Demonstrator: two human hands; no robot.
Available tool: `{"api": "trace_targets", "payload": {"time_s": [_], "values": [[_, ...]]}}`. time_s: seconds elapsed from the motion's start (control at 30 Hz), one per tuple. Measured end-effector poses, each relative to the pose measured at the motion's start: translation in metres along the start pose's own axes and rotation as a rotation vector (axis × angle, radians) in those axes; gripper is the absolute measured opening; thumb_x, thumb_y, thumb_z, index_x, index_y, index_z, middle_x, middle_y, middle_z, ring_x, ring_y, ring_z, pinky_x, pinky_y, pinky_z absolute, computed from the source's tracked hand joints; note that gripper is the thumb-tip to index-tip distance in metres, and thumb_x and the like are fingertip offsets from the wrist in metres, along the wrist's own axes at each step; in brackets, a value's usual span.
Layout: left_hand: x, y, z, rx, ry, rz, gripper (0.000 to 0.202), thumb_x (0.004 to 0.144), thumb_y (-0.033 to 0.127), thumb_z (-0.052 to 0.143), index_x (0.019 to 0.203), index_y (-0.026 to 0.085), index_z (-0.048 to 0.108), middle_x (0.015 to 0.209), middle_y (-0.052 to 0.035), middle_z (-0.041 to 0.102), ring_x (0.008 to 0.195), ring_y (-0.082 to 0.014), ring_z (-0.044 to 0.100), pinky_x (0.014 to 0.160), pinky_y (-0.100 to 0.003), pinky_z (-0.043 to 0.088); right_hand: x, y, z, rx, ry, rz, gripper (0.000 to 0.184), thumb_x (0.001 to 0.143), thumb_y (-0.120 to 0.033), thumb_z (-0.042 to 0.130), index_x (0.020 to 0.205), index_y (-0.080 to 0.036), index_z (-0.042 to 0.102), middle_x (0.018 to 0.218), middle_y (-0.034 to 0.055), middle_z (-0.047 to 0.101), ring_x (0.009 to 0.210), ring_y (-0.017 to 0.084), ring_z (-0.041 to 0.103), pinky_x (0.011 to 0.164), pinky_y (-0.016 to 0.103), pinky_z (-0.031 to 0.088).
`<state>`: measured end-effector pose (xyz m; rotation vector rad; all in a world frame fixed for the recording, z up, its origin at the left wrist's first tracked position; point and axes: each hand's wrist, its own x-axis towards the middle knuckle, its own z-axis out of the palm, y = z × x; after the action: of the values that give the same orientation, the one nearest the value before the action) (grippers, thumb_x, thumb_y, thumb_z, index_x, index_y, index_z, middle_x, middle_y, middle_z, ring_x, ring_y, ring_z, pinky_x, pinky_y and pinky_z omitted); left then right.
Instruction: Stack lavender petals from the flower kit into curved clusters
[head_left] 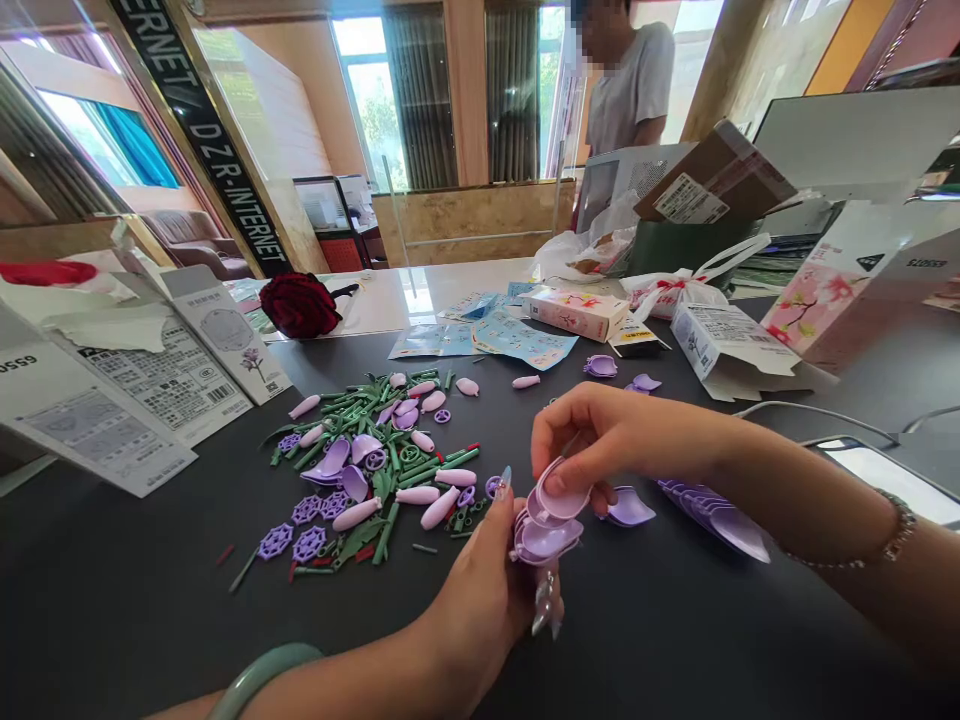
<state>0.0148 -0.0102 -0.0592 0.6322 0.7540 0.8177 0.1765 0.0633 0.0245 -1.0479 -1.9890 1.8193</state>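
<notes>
Pinching stacked lilac petals narrowly between left hand and right hand; open white carton at two o'clock.

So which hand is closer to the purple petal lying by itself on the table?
Your right hand is closer: it sits just above and to the left of the loose lilac petal. The left hand is farther left, below the right hand, at the stack of lilac petals.
</notes>
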Motion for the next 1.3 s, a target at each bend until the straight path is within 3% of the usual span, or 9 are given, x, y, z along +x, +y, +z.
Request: {"api": "trace_targets", "payload": {"time_s": [0.2,0.33,0.5,0.8,1.03,1.3], "values": [[-0.0001,0.0014,0.0028,-0.006,0.082,0.011,0.041,0.101,0.044,0.023,0.078,0.019,0.046,0.058,0.0048,0.043,0.046,-0.0093,0.032,0.053,-0.024,0.036,0.0024,0.0023,0.0042,-0.005,-0.013,0.01,0.009,0.071,-0.018,0.072,0.073,-0.014,0.064,0.061,-0.0049,0.063,0.048,0.005,0.057,0.046,0.015,0.044],[-0.0006,-0.0016,-0.0004,0.0,0.082,0.026,0.04,0.099,0.05,0.03,0.081,0.019,0.047,0.057,0.0052,0.044,0.047,-0.0093,0.032,0.053,-0.024,0.037,0.0018,0.0024,0.0043,-0.013,-0.018,0.019,0.009,0.071,-0.019,0.071,0.077,-0.014,0.065,0.063,-0.0046,0.064,0.049,0.005,0.057,0.047,0.015,0.045],[-0.0004,-0.003,-0.0031,0.011,0.075,0.056,0.044,0.085,0.062,0.052,0.083,0.019,0.047,0.061,0.0058,0.046,0.048,-0.0087,0.034,0.052,-0.024,0.038,0.0006,0.0039,0.0004,-0.05,-0.036,0.031,0.026,0.074,-0.025,0.069,0.097,-0.014,0.071,0.072,-0.0003,0.067,0.055,0.007,0.058,0.053,0.019,0.048],[-0.001,0.0001,-0.0002,0.011,0.066,0.037,0.039,0.093,0.057,0.042,0.084,0.019,0.047,0.06,0.0055,0.045,0.046,-0.0086,0.031,0.051,-0.024,0.037,-0.0011,0.0018,-0.0007,-0.161,-0.036,-0.013,0.027,0.078,-0.029,0.066,0.098,-0.013,0.075,0.076,0.0025,0.063,0.061,0.008,0.05,0.054,0.019,0.044],[-0.0011,0.0012,0.0013,0.028,0.061,0.042,0.04,0.1,0.047,0.028,0.08,0.018,0.047,0.058,0.0046,0.044,0.047,-0.0097,0.032,0.053,-0.024,0.038,-0.0015,0.0041,-0.0036,-0.128,-0.066,-0.085,0.026,0.083,-0.031,0.064,0.102,-0.017,0.074,0.078,0.0011,0.063,0.06,0.007,0.049,0.053,0.019,0.043],[-0.0019,0.0012,0.002,0.028,0.032,0.061,0.042,0.092,0.057,0.043,0.075,0.019,0.047,0.054,0.0052,0.042,0.047,-0.0094,0.033,0.052,-0.024,0.038,-0.0029,0.0012,-0.0044,-0.113,-0.045,-0.102,0.023,0.081,-0.03,0.066,0.094,-0.015,0.077,0.07,0.0002,0.062,0.056,0.007,0.045,0.051,0.02,0.042]]}}
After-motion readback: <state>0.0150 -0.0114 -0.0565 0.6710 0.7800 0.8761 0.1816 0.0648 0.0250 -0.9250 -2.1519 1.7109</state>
